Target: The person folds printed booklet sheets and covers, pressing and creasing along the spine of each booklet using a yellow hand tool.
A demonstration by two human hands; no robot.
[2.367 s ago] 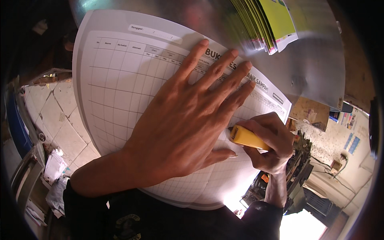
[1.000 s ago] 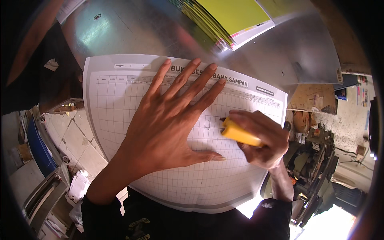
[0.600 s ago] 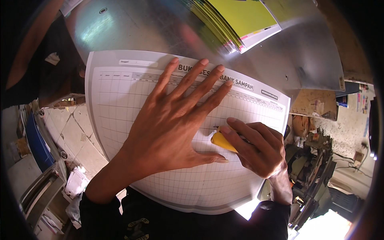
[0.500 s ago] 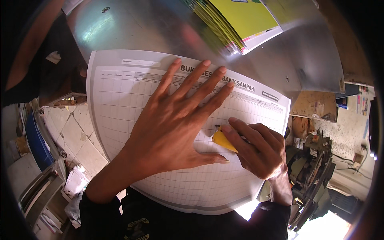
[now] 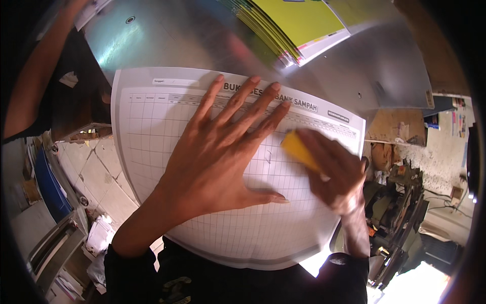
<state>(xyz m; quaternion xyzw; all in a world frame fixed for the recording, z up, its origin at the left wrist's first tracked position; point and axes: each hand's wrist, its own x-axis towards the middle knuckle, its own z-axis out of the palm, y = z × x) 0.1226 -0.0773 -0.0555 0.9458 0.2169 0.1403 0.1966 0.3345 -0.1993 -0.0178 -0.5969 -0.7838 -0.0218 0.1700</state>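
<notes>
A large white printed sheet (image 5: 238, 228) with a ruled table and a grey border lies in front of me on the metal tabletop. My left hand (image 5: 217, 152) rests flat on it, palm down and fingers spread, over the heading and the columns. Over the sheet's right half, my right hand (image 5: 334, 167) is closed around a small yellow object (image 5: 299, 151); motion blur and the fingers hide its exact kind. A small dark mark (image 5: 269, 157) shows on the sheet between my hands.
Beyond the sheet, a stack of yellow-green covered booklets (image 5: 298, 25) sits on the metal tabletop (image 5: 172, 40). Another person's arm (image 5: 40, 76) is at the far left. Dark machinery (image 5: 395, 218) stands at the right; papers and a blue panel (image 5: 50, 177) are at the left.
My right hand has moved up and slightly right with the yellow object, uncovering the dark mark on the sheet. My left hand stays spread on the sheet.
</notes>
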